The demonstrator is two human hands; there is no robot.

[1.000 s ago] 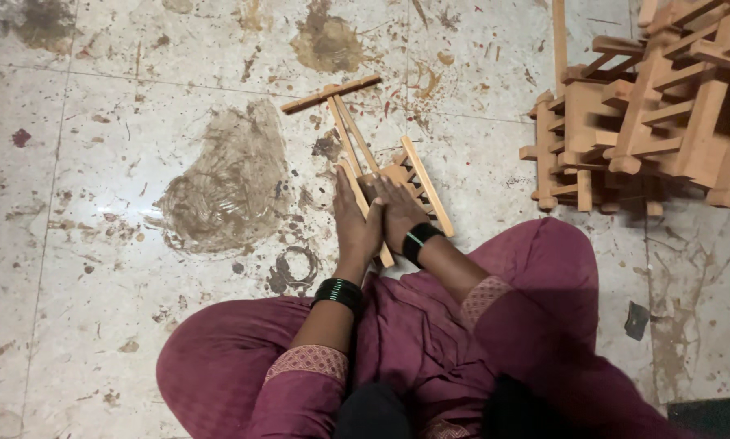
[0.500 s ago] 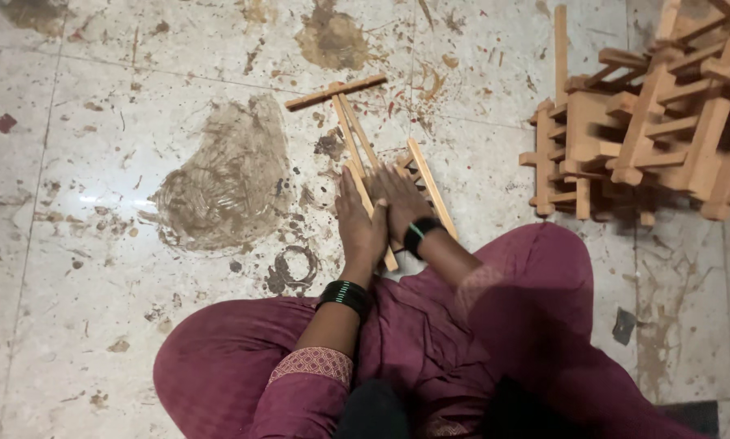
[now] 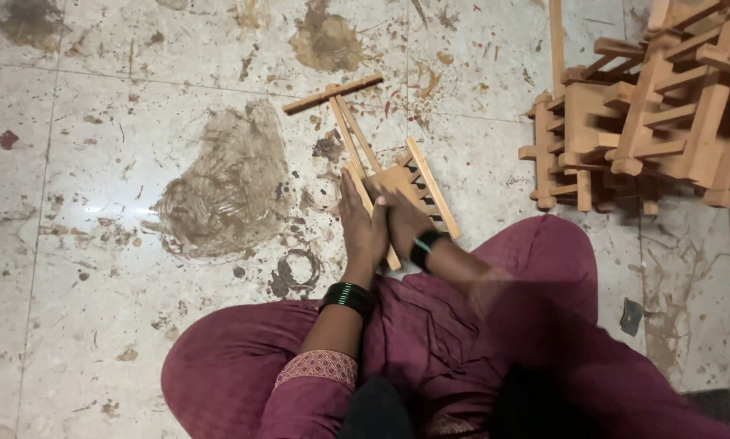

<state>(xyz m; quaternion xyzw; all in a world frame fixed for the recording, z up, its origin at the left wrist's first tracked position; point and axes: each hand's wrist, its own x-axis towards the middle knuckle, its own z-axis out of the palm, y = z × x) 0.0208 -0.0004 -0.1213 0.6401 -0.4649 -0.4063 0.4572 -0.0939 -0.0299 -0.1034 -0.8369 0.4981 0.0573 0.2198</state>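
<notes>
Two bare hands pressed side by side onto one small pale wooden slatted frame (image 3: pixel 397 183) on a stained, speckled stone tile floor (image 3: pixel 121 97).

Nearest, the person's lap in maroon cloth fills the lower edge and is cut off there. One black bangle sits on each wrist. The left hand (image 3: pixel 363 228) lies flat, fingers together, over the frame's near end; the right hand (image 3: pixel 401 221) presses beside it, touching it, and whether its fingers curl round a slat cannot be told. The frame's near corner is hidden beneath both palms; its long stick with one crossbar reaches away from them. Farther right, a heap of similar pale wooden frames (image 3: pixel 641 114) is cut off by the picture's edge, too tangled to count.
</notes>
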